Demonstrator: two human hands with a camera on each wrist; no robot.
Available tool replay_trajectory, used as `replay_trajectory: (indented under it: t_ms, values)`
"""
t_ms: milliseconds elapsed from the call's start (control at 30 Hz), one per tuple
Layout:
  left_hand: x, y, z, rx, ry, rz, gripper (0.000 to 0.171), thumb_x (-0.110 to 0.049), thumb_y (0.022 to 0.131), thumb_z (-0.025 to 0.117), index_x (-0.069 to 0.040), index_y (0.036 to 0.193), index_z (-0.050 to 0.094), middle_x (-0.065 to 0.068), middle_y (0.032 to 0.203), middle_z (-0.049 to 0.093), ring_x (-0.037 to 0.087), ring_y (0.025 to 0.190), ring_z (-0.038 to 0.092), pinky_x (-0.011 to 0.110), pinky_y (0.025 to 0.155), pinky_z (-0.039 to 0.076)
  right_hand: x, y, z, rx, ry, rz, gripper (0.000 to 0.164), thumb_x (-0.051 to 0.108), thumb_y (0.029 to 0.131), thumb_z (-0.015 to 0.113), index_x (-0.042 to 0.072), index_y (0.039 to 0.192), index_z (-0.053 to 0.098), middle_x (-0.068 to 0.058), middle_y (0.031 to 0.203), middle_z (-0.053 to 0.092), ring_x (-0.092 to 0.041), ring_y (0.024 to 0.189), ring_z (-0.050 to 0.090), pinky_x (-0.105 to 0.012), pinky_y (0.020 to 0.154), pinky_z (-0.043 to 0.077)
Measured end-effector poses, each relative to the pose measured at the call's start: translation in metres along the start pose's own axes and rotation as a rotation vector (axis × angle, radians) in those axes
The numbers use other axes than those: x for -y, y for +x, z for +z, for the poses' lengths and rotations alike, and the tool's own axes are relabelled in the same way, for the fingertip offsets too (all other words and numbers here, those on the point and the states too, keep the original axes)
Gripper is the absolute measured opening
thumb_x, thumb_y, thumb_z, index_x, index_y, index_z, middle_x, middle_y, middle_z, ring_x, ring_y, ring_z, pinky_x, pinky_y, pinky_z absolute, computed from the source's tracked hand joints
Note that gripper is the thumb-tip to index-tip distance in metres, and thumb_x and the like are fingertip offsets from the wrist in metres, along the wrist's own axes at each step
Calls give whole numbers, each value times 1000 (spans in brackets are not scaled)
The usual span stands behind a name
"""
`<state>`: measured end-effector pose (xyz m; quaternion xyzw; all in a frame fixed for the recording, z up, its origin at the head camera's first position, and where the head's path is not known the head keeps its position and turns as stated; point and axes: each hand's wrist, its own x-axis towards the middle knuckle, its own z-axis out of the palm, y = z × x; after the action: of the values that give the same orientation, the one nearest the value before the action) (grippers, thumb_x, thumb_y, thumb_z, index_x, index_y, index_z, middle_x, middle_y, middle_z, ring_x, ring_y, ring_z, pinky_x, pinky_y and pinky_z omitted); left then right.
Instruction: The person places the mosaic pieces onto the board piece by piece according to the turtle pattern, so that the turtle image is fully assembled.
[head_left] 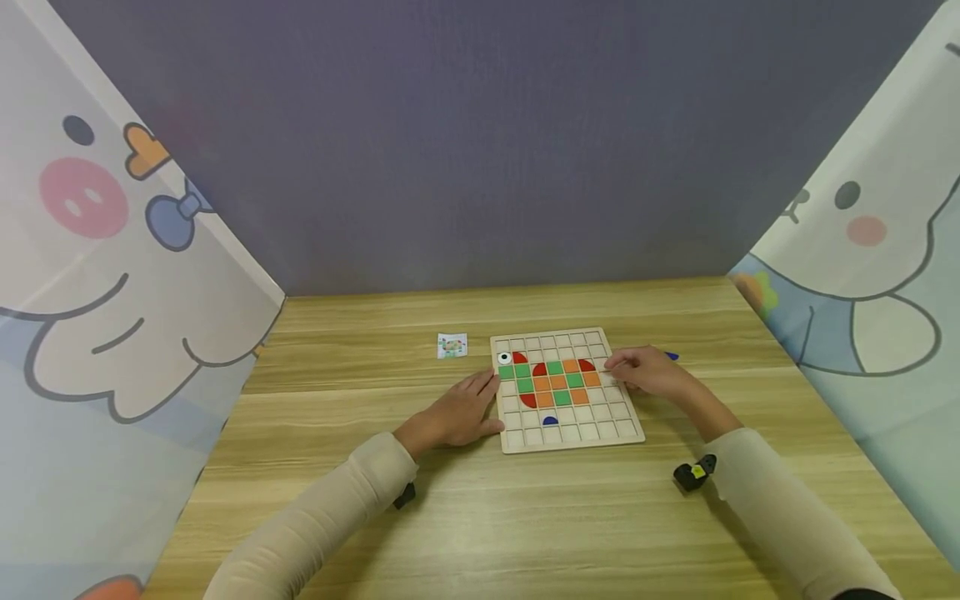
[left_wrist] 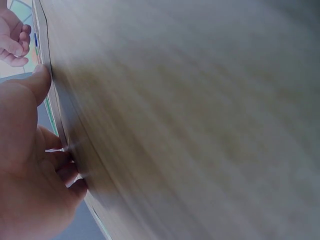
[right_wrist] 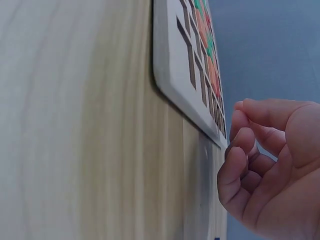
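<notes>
My left hand (head_left: 467, 410) lies at the left side of a wooden grid board (head_left: 630, 433), thumb and fingertips touching its edge. Coloured pieces fill part of the grid: green squares (head_left: 562, 398), orange squares (head_left: 558, 382), rounded red pieces (head_left: 528, 401) and a white eye piece (head_left: 505, 358). A blue half-round piece (head_left: 550, 421) sits in a lower cell. Above the board's right edge hovers my right hand (head_left: 647, 371), fingers loosely bent and thumb close to the index fingertip (right_wrist: 240, 120). I see nothing between them.
A small picture card (head_left: 452, 346) lies beyond the board's left corner. Another blue piece (head_left: 672, 356) shows on the wooden table (head_left: 525, 525) behind my right hand. A grey wall (head_left: 487, 150) stands at the back, and printed cartoon panels (head_left: 97, 333) flank both sides.
</notes>
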<state>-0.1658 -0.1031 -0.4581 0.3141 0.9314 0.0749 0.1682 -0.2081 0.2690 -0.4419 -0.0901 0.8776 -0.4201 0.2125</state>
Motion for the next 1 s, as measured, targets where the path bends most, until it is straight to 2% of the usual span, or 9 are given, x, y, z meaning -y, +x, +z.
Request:
replay_trajectory:
  t_ms: [200,400,667,833,1000]
  values:
    - [0,0,0,3,-2,5,85,-54,104,48,-2,163,16,16,171,14,31,159,16,45,129,21,-8,-10,-9,14,22,-23,36,19,105,56,-6,130,62,-6,76,55,-12,61,45,-27,56,41]
    - [0,1,-1,9,6,-4,86,-55,104,48,-2,163,15,16,171,14,30,160,15,45,129,22,-21,-21,-22,35,10,-7,38,22,106,56,-5,132,61,-5,73,52,-11,56,42,-29,54,42]
    - [1,1,0,7,9,-1,86,-55,104,48,-2,163,16,16,171,15,31,159,16,45,128,22,-37,-42,-41,35,9,-7,44,23,106,56,-9,136,57,-9,82,57,-12,57,42,-29,51,41]
    - [1,0,0,5,3,3,86,-55,104,48,-1,163,17,17,171,15,31,159,17,45,129,22,-46,-54,-47,30,5,16,45,22,106,54,-11,136,55,-1,69,49,-9,50,37,-29,50,40]
    - [0,0,-1,7,-8,1,85,-54,104,49,-2,163,17,16,171,14,32,159,16,46,129,21,-55,-62,-49,8,10,34,44,22,105,57,-11,135,57,1,64,48,-8,48,39,-30,49,43]
